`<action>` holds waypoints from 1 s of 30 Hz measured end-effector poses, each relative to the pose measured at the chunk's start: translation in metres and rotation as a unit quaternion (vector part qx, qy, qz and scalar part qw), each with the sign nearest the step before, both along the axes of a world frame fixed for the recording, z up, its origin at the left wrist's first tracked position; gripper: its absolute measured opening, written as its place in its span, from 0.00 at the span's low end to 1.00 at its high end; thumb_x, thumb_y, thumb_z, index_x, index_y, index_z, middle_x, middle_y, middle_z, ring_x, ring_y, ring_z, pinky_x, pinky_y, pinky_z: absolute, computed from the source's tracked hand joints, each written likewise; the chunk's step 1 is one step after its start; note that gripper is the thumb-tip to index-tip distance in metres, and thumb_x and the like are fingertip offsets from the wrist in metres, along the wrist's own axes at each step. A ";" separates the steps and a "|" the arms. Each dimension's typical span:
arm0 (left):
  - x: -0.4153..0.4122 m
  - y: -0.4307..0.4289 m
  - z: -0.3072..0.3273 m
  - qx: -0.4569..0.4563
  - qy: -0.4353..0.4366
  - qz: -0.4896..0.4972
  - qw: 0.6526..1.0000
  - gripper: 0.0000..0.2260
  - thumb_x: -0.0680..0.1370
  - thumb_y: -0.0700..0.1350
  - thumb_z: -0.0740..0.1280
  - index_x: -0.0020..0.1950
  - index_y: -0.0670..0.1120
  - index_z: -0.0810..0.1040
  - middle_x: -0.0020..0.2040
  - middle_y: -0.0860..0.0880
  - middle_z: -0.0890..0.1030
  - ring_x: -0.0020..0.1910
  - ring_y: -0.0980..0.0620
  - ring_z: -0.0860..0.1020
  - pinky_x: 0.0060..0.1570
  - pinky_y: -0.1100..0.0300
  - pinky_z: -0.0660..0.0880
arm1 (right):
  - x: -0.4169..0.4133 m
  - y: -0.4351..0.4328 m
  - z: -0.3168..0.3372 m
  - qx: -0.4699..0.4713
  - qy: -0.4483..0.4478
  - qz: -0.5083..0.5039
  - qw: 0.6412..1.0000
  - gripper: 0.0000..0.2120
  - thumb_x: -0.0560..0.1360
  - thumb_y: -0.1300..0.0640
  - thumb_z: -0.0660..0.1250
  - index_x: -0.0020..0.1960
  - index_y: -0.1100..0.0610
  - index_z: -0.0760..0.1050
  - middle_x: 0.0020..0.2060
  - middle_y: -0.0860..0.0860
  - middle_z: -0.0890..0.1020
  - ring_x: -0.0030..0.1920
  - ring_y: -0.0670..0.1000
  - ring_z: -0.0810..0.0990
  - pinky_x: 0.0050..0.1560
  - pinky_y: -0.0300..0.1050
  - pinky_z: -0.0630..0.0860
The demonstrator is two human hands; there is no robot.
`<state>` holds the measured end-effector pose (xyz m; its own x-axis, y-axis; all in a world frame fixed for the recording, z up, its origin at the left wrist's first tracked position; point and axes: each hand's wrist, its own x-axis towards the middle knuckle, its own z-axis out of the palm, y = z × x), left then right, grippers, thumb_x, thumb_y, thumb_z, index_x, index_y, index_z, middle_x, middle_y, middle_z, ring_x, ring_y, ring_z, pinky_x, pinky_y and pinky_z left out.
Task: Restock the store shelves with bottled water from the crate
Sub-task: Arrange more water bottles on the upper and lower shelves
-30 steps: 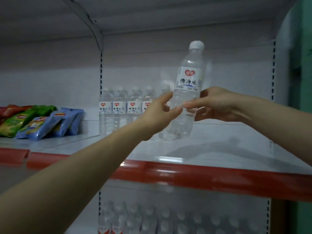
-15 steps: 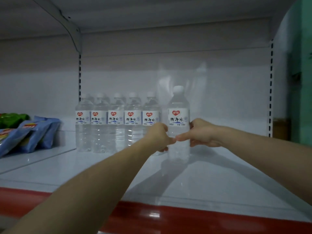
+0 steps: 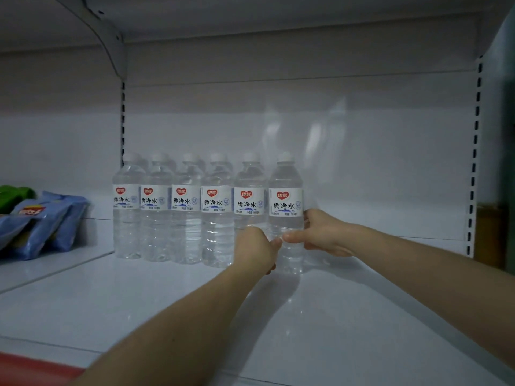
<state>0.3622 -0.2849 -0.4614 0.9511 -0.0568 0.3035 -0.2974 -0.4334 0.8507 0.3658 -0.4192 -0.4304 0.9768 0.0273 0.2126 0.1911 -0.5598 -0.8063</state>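
A clear water bottle (image 3: pixel 286 201) with a white cap and a red-heart label stands upright on the white shelf (image 3: pixel 362 316), at the right end of a row of matching bottles (image 3: pixel 184 210). My left hand (image 3: pixel 255 250) grips its lower body from the left. My right hand (image 3: pixel 320 232) wraps its lower body from the right, thumb across the front. More bottles stand behind the front row, partly hidden. No crate is in view.
Blue and green snack bags (image 3: pixel 39 218) lie on the neighbouring shelf at the left. A shelf bracket (image 3: pixel 111 43) curves down at the upper left. Slotted uprights (image 3: pixel 473 151) stand at the right. The shelf's red front edge (image 3: pixel 33 369) shows at the bottom left.
The bottle came down from mid-air onto the shelf and now stands flush with the right end of the row. Both hands stayed on it, and the view moved closer.
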 end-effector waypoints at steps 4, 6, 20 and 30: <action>0.003 0.000 -0.002 -0.004 -0.018 0.017 1.000 0.14 0.78 0.43 0.65 0.34 0.39 0.73 0.42 0.36 0.82 0.42 0.40 0.83 0.45 0.47 0.80 | 0.004 0.006 0.004 -0.037 0.002 -0.016 0.999 0.20 0.73 0.60 0.70 0.64 0.55 0.72 0.56 0.53 0.78 0.53 0.53 0.76 0.47 0.43 0.71; 0.003 0.000 -0.002 -0.003 -0.020 0.016 1.000 0.12 0.78 0.43 0.65 0.35 0.39 0.73 0.44 0.36 0.82 0.44 0.40 0.83 0.46 0.47 0.80 | 0.007 0.008 0.003 -0.080 -0.004 -0.032 0.996 0.17 0.75 0.58 0.68 0.63 0.56 0.73 0.52 0.56 0.79 0.46 0.53 0.74 0.46 0.44 0.71; -0.023 0.016 0.021 0.143 -0.099 -0.010 0.985 0.11 0.80 0.43 0.59 0.42 0.39 0.75 0.39 0.42 0.78 0.42 0.44 0.79 0.37 0.57 0.73 | -0.064 0.036 0.003 -0.208 -0.041 -0.097 0.972 0.06 0.78 0.57 0.61 0.50 0.59 0.75 0.40 0.51 0.72 0.39 0.49 0.70 0.32 0.37 0.65; -0.137 0.081 0.013 -0.037 -0.228 -0.088 0.969 0.08 0.78 0.41 0.63 0.44 0.45 0.82 0.41 0.46 0.84 0.42 0.49 0.82 0.44 0.56 0.80 | -0.174 0.074 0.011 -0.206 -0.213 0.065 0.953 0.10 0.71 0.56 0.71 0.48 0.61 0.81 0.44 0.55 0.84 0.47 0.51 0.83 0.54 0.51 0.78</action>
